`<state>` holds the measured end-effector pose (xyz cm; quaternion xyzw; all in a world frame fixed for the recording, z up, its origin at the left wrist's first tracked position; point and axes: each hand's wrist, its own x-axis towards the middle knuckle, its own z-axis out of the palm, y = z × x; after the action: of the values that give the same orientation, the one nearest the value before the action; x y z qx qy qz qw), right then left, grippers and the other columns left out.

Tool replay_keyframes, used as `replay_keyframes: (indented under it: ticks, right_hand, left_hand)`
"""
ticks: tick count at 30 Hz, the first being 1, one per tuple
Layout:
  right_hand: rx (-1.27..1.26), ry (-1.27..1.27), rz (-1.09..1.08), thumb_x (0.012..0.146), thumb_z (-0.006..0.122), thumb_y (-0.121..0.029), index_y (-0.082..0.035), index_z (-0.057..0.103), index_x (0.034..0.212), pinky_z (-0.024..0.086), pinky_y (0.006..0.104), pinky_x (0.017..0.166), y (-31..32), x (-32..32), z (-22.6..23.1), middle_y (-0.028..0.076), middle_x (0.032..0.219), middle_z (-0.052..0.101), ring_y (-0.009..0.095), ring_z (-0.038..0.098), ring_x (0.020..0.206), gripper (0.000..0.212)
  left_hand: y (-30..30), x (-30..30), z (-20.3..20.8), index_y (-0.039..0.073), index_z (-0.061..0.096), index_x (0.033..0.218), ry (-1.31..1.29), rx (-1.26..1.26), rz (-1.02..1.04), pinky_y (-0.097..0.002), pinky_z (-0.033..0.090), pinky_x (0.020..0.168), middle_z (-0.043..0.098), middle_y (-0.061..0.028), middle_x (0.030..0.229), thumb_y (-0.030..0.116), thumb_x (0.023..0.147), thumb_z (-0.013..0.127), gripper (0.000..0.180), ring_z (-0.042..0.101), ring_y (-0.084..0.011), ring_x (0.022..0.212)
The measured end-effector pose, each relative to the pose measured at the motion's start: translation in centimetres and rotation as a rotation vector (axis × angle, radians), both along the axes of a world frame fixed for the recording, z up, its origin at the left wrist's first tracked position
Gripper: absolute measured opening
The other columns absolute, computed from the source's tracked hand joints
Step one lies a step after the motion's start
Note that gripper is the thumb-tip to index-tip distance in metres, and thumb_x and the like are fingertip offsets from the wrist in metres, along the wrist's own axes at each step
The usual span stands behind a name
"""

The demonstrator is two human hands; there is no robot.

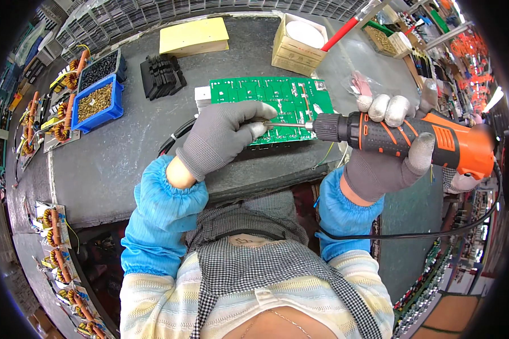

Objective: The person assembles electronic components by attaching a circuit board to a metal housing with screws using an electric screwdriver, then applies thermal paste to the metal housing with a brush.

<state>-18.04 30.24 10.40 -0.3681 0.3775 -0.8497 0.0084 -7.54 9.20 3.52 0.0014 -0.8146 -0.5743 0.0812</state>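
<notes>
Apron: checked black and white (pixel 240 268), nearest of all, below both hands, worn over a pale striped top (pixel 147 302)
Blue sleeve covers: (pixel 164 209) on both forearms, just below the gloved hands
Right hand: (pixel 379 169) in a grey glove with whitish fingertips, wrapped around the body of an orange and black power screwdriver (pixel 404 135)
Bit: (pixel 293 125) thin metal, running from the screwdriver's nose toward the left hand
Left hand: (pixel 223 135) gloved likewise, thumb and fingertips drawn narrow about the bit's far end; I cannot tell whether they pinch it or something small
Green circuit board: (pixel 288 99) just beyond the left hand and partly behind it, between the two hands, over the dark worktop (pixel 107 181)
Blue tray: (pixel 120 99) well left of the left hand, with brass-coloured pieces (pixel 95 103) in it
Black parts: (pixel 161 78) gathered beyond the left hand, to its left
Yellow booklet: (pixel 193 35) farther beyond that hand
Cardboard box: (pixel 294 61) beyond the board, ahead of and left of the right hand
</notes>
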Motion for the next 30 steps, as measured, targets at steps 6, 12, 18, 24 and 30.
replay_keyframes:
  ticks: [6,12,18,24,30]
  right_hand:
    - [-0.059,-0.060,0.001,0.091,0.066,-0.044,-0.015,0.049,0.136,0.048,0.0502,0.090,0.4,-0.6,-0.4,0.008,0.089,0.053,0.025,0.054,0.087,0.056]
    - [0.041,-0.018,-0.020,0.090,0.068,-0.043,-0.013,0.052,0.133,0.049,0.0500,0.090,0.2,-0.8,-0.5,0.008,0.090,0.055,0.025,0.055,0.088,0.054]
    - [-0.062,-0.035,-0.001,0.090,0.068,-0.042,-0.012,0.050,0.138,0.048,0.0491,0.091,0.5,-0.6,-0.3,0.008,0.089,0.056,0.024,0.056,0.088,0.059]
    - [-0.019,-0.032,-0.048,0.091,0.067,-0.041,-0.012,0.049,0.139,0.048,0.0500,0.092,-0.1,-0.2,-0.4,0.009,0.091,0.058,0.025,0.057,0.089,0.059]
    - [0.025,-0.049,-0.008,0.092,0.065,-0.038,-0.018,0.045,0.137,0.051,0.0553,0.090,-0.7,-0.5,0.2,0.012,0.092,0.060,0.029,0.062,0.088,0.054]
  left_hand:
    - [0.1,-0.2,-0.1,-0.002,0.067,0.120,0.013,-0.054,0.010,-0.0295,0.054,0.090,0.073,-0.0095,0.106,0.003,0.095,0.065,0.026,0.067,-0.0137,0.099]
    - [0.3,-0.1,-0.1,-0.002,0.068,0.120,-0.027,-0.025,0.027,-0.0289,0.054,0.090,0.074,-0.0098,0.104,0.001,0.095,0.064,0.026,0.069,-0.0145,0.099]
    - [0.4,-0.2,0.3,-0.001,0.068,0.120,-0.017,-0.028,0.024,-0.0285,0.054,0.090,0.074,-0.0090,0.105,0.001,0.095,0.064,0.026,0.069,-0.0139,0.099]
    - [0.5,-0.1,0.1,-0.001,0.069,0.118,-0.041,-0.032,0.056,-0.0280,0.054,0.089,0.074,-0.0083,0.105,0.001,0.093,0.066,0.026,0.068,-0.0122,0.097]
    - [0.5,0.1,0.1,0.000,0.070,0.117,-0.034,-0.053,0.075,-0.0283,0.055,0.087,0.074,-0.0080,0.102,0.001,0.091,0.068,0.026,0.067,-0.0113,0.093]
